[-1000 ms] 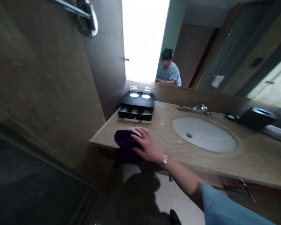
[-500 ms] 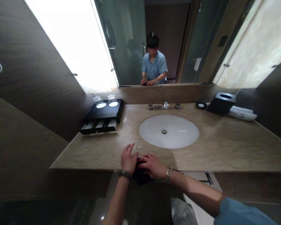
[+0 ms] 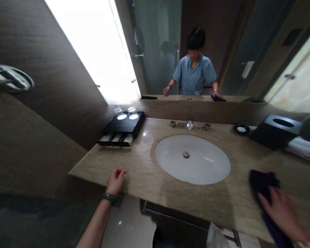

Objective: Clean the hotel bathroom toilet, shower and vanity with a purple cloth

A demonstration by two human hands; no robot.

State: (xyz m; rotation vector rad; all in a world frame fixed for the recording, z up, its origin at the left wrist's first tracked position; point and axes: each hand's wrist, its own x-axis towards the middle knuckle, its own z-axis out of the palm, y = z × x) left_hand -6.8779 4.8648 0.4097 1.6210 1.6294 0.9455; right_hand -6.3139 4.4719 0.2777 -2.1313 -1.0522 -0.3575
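Note:
Under my right hand (image 3: 282, 210) lies a dark purple cloth (image 3: 265, 182), pressed onto the stone countertop (image 3: 142, 172) right of the sink. The hand is somewhat blurred, its fingers extended over the bunched cloth. My left hand (image 3: 115, 181), with a dark green bangle on the wrist, hovers at the counter's front edge on the left. Its fingers are drawn together in a pinch; whatever may be between them is too small to make out. Between both hands is the white oval sink (image 3: 209, 168).
A black tray box (image 3: 124, 125) with a partly pulled-out drawer and two glasses on top stands at back left. Behind the sink are the tap (image 3: 189, 125) and its knobs. At right are a black tissue box (image 3: 274, 132), a small round black item (image 3: 241, 129) and rolled white towels (image 3: 305, 148).
My right hand has swept the cloth from the front centre to the right side. The left hand has moved left and its fingers have closed. A small white scrap near it no longer shows.

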